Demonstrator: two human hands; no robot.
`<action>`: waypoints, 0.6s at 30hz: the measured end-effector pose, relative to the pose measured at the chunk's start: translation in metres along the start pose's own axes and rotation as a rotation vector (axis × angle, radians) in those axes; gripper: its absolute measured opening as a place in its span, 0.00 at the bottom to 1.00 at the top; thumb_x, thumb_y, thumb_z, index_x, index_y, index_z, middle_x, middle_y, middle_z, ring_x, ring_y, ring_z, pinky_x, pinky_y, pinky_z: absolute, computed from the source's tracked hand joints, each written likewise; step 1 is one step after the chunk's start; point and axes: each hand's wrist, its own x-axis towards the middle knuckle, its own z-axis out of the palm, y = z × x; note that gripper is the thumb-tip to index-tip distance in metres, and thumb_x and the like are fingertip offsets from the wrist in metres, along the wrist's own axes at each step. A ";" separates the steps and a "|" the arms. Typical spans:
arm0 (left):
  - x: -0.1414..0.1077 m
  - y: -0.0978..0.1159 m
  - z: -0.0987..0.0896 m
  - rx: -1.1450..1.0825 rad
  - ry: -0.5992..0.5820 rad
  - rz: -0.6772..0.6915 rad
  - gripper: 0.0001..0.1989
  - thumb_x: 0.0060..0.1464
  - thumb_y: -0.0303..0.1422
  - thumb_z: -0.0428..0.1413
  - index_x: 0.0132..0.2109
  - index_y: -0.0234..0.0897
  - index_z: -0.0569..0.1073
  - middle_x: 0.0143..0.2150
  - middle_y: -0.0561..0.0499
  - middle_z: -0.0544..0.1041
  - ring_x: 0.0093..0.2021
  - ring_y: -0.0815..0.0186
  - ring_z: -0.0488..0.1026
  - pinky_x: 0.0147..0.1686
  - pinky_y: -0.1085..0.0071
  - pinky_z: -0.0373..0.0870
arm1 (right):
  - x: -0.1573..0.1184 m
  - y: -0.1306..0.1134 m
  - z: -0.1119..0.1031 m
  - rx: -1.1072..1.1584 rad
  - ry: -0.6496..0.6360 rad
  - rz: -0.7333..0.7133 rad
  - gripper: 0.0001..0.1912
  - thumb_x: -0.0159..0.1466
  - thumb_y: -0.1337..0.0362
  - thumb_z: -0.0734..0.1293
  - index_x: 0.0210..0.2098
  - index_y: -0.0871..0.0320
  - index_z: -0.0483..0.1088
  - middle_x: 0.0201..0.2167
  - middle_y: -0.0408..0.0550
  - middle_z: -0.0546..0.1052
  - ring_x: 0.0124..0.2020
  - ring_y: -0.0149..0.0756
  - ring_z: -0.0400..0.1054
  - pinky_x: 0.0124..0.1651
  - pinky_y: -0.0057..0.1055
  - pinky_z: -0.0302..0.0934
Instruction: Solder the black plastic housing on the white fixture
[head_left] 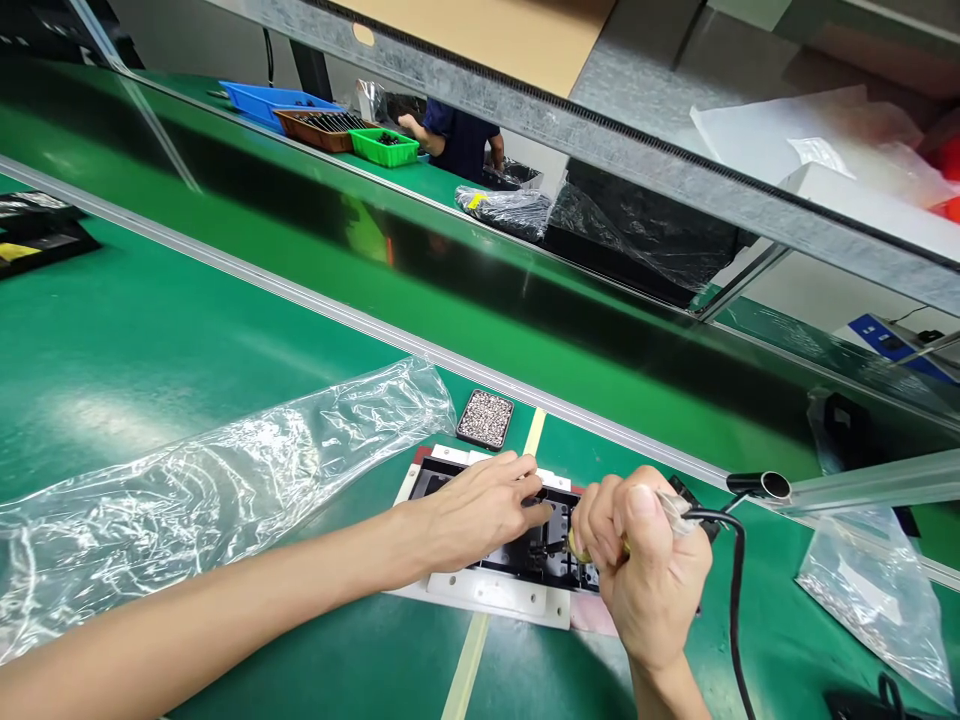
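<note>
A black plastic housing [517, 553] lies in a white fixture [510, 592] on the green bench. Over the housing, my left hand [487, 505] has its fingers bent and drawn together at the inner edge; whatever they pinch is hidden. My right hand [649, 565] is wrapped in a fist around a corded electric screwdriver [675, 515], mostly covered by the fingers. Its dark tip points left and down into the housing, close to my left fingertips. A black cable [736, 590] runs from its back end. Behind the fixture sits a small square tray of silver screws [485, 419].
A clear plastic bag [247, 460] stretches across the left. Another bag of small parts [874, 580] lies at right, near a metal tube [761, 486]. Beyond the rail runs a green conveyor belt [450, 290], below a metal shelf [525, 110]. A co-worker [461, 140] stands past several bins.
</note>
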 end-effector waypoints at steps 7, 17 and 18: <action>-0.002 0.000 -0.014 0.057 0.027 -0.024 0.17 0.63 0.27 0.54 0.57 0.41 0.71 0.43 0.49 0.70 0.47 0.68 0.61 0.42 0.67 0.53 | 0.000 0.000 0.002 0.034 0.000 0.001 0.21 0.74 0.61 0.62 0.26 0.60 0.55 0.17 0.38 0.58 0.18 0.22 0.54 0.21 0.20 0.56; -0.031 -0.008 -0.024 -0.151 0.335 -0.244 0.12 0.63 0.28 0.57 0.52 0.41 0.75 0.44 0.56 0.76 0.51 0.73 0.66 0.51 0.72 0.67 | -0.005 0.002 0.000 0.045 0.003 0.023 0.21 0.73 0.61 0.62 0.26 0.60 0.55 0.18 0.39 0.57 0.18 0.22 0.53 0.21 0.21 0.53; -0.034 -0.009 -0.021 -0.175 0.380 -0.260 0.12 0.62 0.27 0.58 0.52 0.40 0.75 0.45 0.56 0.77 0.52 0.74 0.66 0.52 0.72 0.68 | -0.005 0.002 0.000 0.040 0.006 0.019 0.21 0.74 0.61 0.62 0.26 0.60 0.56 0.18 0.39 0.58 0.19 0.22 0.54 0.22 0.21 0.53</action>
